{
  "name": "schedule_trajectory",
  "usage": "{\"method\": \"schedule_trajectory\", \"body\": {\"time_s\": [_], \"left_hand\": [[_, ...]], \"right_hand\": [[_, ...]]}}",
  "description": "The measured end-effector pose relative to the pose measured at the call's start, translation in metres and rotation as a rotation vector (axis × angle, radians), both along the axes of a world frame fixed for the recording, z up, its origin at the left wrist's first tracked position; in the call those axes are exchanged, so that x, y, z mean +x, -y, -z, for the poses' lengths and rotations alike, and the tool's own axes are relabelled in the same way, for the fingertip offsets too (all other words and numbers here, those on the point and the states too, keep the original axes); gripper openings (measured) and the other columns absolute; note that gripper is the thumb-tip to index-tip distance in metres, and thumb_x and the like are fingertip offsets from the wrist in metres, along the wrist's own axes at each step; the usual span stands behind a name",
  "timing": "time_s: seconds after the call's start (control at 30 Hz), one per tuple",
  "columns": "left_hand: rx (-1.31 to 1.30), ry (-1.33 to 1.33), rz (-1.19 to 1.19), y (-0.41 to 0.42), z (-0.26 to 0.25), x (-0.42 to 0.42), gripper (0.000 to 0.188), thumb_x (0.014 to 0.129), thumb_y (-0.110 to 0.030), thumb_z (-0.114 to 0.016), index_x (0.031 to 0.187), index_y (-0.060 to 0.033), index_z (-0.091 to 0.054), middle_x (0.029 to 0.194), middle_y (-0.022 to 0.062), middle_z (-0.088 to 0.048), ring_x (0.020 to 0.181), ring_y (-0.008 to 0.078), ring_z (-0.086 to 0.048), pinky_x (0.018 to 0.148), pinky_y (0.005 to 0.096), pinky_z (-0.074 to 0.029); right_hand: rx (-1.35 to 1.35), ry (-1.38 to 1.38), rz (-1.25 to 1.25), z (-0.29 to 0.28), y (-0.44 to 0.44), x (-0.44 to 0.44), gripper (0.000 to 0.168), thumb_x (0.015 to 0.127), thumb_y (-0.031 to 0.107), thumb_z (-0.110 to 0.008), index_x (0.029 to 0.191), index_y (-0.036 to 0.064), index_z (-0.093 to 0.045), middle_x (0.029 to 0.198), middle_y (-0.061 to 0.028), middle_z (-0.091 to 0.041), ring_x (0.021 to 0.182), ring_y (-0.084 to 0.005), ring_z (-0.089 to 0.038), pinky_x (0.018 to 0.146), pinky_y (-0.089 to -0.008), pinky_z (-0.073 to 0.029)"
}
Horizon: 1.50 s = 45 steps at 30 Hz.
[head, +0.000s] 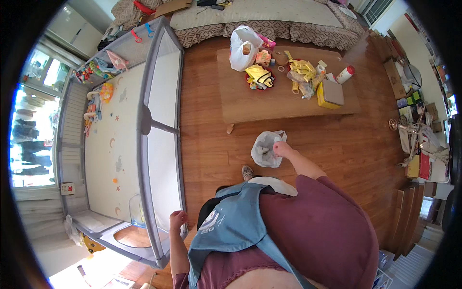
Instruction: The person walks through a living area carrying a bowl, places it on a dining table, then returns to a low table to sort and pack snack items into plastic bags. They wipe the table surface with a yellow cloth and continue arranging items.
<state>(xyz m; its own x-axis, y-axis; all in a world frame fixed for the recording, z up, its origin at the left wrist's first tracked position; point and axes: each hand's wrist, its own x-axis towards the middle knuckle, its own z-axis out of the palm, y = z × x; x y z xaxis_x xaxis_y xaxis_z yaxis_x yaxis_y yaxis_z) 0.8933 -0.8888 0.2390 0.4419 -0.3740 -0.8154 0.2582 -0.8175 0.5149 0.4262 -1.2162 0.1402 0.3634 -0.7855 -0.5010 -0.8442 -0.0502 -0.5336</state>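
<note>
My right hand (282, 149) is closed on the rim of a white plastic-lined trash bin (260, 159), which stands on the wooden floor and has some crumpled waste inside. On the left, my left hand (178, 218) is by the grey padded rail of a playpen (144, 180), its fingers curled; whether it touches the rail or holds anything is not clear. Beyond the bin, a low brown table (260, 108) carries a white plastic bag (245, 47), a folded yellow cloth (260, 75), yellow packets (303, 69), a yellow tin with a grey lid (330, 94) and a white canister with a red cap (345, 74).
A patterned sofa (260, 30) runs behind the table. Toys (94, 104) lie in the playpen at the left. Boxes (413, 169) and a small wheeled cart or stroller (415, 133) line the right wall.
</note>
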Motion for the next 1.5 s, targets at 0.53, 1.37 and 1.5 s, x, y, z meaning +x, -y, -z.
{"method": "schedule_trajectory", "body": {"time_s": [0.53, 1.37, 1.5], "left_hand": [[-0.353, 0.068, 0.687, 0.339, -0.017, 0.145, 0.022, 0.081, -0.02, -0.055, 0.089, 0.0001, -0.056, 0.075, 0.0068, -0.06, 0.063, 0.0131, -0.058, 0.055, 0.0229, -0.046], [-0.226, -0.004, 0.958, 0.711, -0.01, 0.187, 0.02, 0.078, -0.016, -0.056, 0.088, 0.0017, -0.057, 0.074, 0.0082, -0.06, 0.063, 0.0155, -0.059, 0.053, 0.0244, -0.046], [-0.201, -0.028, 0.979, 0.772, -0.014, 0.191, 0.02, 0.077, -0.017, -0.056, 0.086, 0.0003, -0.057, 0.073, 0.0071, -0.059, 0.063, 0.0153, -0.059, 0.053, 0.0245, -0.046]], "right_hand": [[0.172, -0.132, 0.272, -0.008, -0.025, 0.053, 0.013, 0.068, 0.011, -0.051, 0.062, 0.003, -0.06, 0.061, -0.0124, -0.06, 0.054, -0.0211, -0.059, 0.053, -0.0329, -0.048], [0.173, 0.01, 0.659, 0.05, 0.201, 0.163, 0.016, 0.066, 0.013, -0.05, 0.059, 0.001, -0.058, 0.057, -0.0111, -0.059, 0.049, -0.0204, -0.059, 0.05, -0.0322, -0.048], [0.161, 0.145, 0.98, 0.034, 0.251, 0.179, 0.012, 0.069, 0.008, -0.048, 0.068, 0.003, -0.058, 0.057, -0.0086, -0.057, 0.047, -0.0182, -0.056, 0.045, -0.03, -0.046]]}}
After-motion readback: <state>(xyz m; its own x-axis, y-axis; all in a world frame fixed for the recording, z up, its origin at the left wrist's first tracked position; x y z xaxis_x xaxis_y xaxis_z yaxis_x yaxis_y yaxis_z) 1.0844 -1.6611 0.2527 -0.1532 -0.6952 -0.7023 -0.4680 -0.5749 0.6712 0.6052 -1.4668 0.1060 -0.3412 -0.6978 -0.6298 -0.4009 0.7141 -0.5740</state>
